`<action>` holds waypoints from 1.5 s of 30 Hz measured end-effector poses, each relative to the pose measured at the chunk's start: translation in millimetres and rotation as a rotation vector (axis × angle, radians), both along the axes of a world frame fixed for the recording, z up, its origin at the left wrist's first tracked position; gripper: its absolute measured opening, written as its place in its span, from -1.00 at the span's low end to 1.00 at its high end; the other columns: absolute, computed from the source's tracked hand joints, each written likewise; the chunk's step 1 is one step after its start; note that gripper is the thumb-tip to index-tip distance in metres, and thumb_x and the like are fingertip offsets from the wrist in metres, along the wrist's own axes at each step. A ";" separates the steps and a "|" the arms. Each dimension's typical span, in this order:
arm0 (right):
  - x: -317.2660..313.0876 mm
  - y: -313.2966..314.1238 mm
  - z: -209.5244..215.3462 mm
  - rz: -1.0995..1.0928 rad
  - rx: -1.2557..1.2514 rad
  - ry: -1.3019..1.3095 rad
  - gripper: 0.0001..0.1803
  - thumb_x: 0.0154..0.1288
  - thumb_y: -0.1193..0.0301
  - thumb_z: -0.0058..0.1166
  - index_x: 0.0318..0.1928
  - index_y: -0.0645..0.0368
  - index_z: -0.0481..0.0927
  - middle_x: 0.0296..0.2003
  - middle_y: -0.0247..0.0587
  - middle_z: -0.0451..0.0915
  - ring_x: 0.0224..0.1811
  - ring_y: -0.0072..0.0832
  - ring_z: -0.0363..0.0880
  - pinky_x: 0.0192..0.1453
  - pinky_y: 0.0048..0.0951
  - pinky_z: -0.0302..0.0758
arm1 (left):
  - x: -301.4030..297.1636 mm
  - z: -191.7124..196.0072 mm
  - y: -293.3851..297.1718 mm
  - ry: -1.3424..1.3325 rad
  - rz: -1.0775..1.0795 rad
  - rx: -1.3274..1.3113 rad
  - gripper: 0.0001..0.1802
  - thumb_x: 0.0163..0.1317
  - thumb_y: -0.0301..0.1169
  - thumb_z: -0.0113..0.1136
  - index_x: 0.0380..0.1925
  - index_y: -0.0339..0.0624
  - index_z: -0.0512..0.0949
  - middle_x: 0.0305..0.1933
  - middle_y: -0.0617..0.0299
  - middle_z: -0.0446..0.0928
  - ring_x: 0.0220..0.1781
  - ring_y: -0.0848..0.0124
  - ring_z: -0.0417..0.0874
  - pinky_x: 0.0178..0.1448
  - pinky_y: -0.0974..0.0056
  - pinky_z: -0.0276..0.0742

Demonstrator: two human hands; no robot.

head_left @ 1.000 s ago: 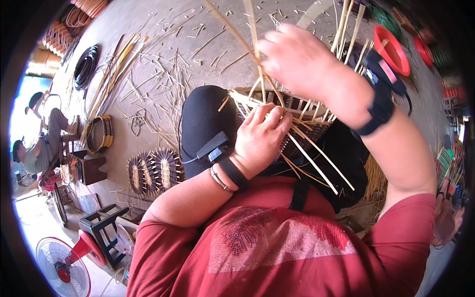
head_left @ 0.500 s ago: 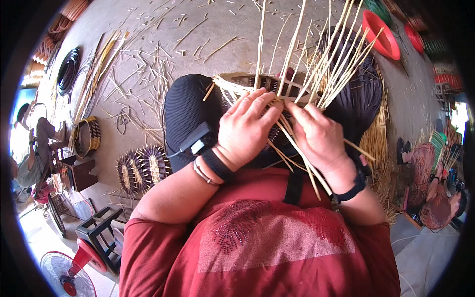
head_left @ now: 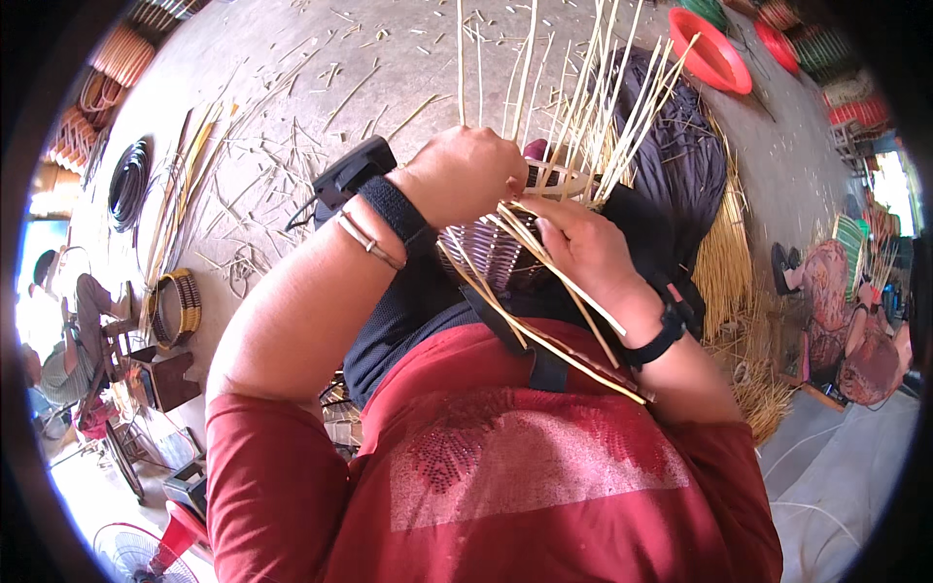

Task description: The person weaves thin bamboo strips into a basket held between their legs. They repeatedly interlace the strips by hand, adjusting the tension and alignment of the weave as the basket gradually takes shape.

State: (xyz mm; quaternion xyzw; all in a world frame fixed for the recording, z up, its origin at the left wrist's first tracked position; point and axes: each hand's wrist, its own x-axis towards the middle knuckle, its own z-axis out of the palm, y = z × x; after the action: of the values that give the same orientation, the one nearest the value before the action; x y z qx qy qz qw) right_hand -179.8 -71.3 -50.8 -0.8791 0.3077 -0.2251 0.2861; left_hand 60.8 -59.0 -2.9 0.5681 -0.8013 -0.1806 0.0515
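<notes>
A half-woven basket [head_left: 491,255] of pale and dark strands rests in my lap. Long pale canes [head_left: 586,109] stand up from its far right rim, and loose cane ends [head_left: 573,355] slant down over its near side toward my shirt. My left hand [head_left: 468,177] is curled closed at the left part of the rim; whatever its fingers grip is hidden. Across the near rim, my right hand [head_left: 585,251] presses thumb and fingers around the cane strands. The two hands are close together, with the fingertips partly covered.
Cut cane bits [head_left: 292,117] litter the floor ahead. On the left are a black coil [head_left: 128,183], a round woven band [head_left: 175,307] and a fan [head_left: 136,554]. A red basin [head_left: 710,49] and a cane bundle [head_left: 731,262] lie right. Other people sit at both sides.
My left hand has lifted and moved forward-left, turning from flat over the rim into a curled grip. More of the basket's woven side shows. The view has shifted slightly.
</notes>
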 end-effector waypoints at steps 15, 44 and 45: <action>-4.7 3.0 128.1 0.515 -0.039 0.061 -0.67 0.27 0.61 0.33 0.06 0.21 0.77 -0.22 -0.23 0.68 -0.15 -0.37 0.69 0.05 -0.35 0.62 | 15.3 4.5 -29.7 0.144 -0.038 0.250 -0.81 0.28 -0.28 0.46 -0.14 -0.01 0.86 -0.05 0.11 0.83 0.11 0.11 0.80 0.24 0.04 0.66; 39.3 -109.2 53.9 0.191 0.235 0.026 -0.80 0.54 0.35 0.28 -0.11 0.28 0.73 -0.28 -0.17 0.79 -0.31 -0.46 0.76 -0.16 -0.39 0.71 | 9.9 2.2 -34.0 0.067 0.005 0.238 -0.67 0.21 -0.09 0.54 -0.14 -0.02 0.88 -0.06 0.01 0.83 0.07 0.04 0.83 0.22 0.02 0.69; 47.7 -110.6 51.3 0.138 0.201 0.183 -0.78 0.56 0.39 0.24 0.01 0.31 0.69 -0.12 -0.07 0.81 -0.11 -0.35 0.81 0.06 -0.27 0.74 | 10.0 2.6 -33.8 0.067 0.027 0.246 -0.67 0.21 -0.07 0.54 -0.15 -0.02 0.88 -0.09 0.03 0.84 0.04 0.05 0.84 0.21 0.04 0.70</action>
State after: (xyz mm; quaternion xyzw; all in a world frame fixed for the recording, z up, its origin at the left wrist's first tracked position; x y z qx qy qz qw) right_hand -132.2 -181.9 0.6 -0.8819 0.2924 -0.0922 0.3581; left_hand 70.8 -92.8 -0.3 0.5743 -0.7633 -0.2957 0.0109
